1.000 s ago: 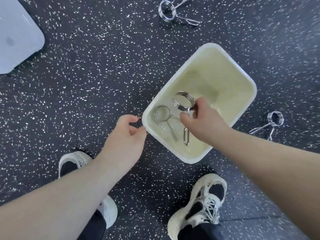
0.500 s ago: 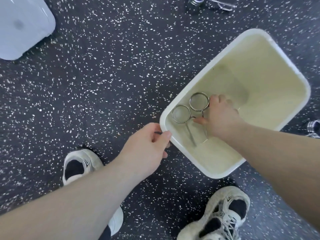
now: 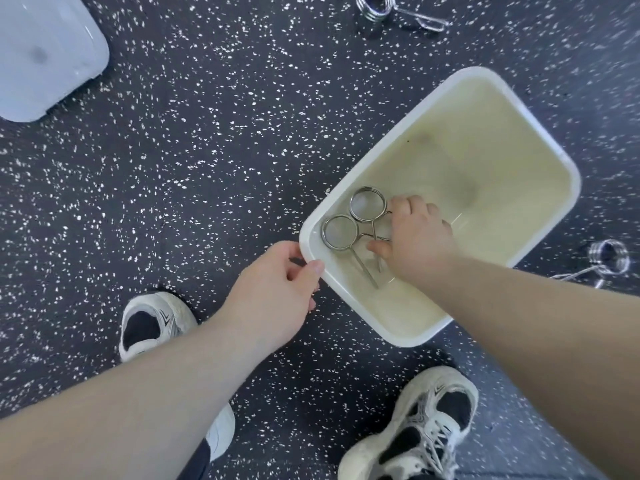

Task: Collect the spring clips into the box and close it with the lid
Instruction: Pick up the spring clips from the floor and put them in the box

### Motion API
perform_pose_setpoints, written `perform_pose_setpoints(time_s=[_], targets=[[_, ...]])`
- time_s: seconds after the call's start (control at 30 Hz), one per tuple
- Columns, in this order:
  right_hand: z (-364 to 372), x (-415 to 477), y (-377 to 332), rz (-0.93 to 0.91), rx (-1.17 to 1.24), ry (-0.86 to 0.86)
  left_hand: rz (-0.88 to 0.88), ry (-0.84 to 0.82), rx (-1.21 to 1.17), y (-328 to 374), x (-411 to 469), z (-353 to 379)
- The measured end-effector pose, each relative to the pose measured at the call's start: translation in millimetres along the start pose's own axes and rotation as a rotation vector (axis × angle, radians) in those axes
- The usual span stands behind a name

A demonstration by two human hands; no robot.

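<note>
My right hand (image 3: pixel 417 237) is down inside the box (image 3: pixel 540 244) at centre right, fingers curled on a spring clip's (image 3: pixel 367 204) handles beside a second clip (image 3: pixel 340 232), left hand (image 3: pixel 273 292) pinching the box's near-left corner, two more clips (image 3: pixel 375 6) (image 3: pixel 608 257) on the floor, lid (image 3: pixel 45 50) upper left.
</note>
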State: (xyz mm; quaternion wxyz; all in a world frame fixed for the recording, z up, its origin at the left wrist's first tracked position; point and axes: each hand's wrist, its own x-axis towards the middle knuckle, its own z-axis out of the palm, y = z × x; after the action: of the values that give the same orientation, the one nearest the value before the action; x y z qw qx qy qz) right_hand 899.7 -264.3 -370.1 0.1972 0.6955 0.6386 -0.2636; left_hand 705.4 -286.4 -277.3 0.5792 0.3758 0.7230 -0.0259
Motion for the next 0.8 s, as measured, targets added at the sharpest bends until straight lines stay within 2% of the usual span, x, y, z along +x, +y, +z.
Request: perform_pose_setpoints(time_s=[0.13,0.33,0.6,0.7,0.8], targets=[[-32.7,-12.8,8.0,-0.062,0.026,-0.027,-0.017,0.043,0.079,23.5,-21.9,-4.3],[-89.3,-46.7,21.3,-0.181,0.017,-0.044,0.059,0.099,0.049,60.3,-57.9,-0.6],[-108.9,-78.0,49.8,0.009,0.347,-0.063,0.156,-0.047,0.091,77.5,-65.4,25.0],[-119.2,-93.0,80.5,0.139,0.418,-0.041,0.171,-0.091,0.166,94.2,-72.2,28.2],[-121.6,-102.1,100.6,0.206,0.443,-0.093,0.18,-0.107,0.191,105.5,-80.2,26.3]])
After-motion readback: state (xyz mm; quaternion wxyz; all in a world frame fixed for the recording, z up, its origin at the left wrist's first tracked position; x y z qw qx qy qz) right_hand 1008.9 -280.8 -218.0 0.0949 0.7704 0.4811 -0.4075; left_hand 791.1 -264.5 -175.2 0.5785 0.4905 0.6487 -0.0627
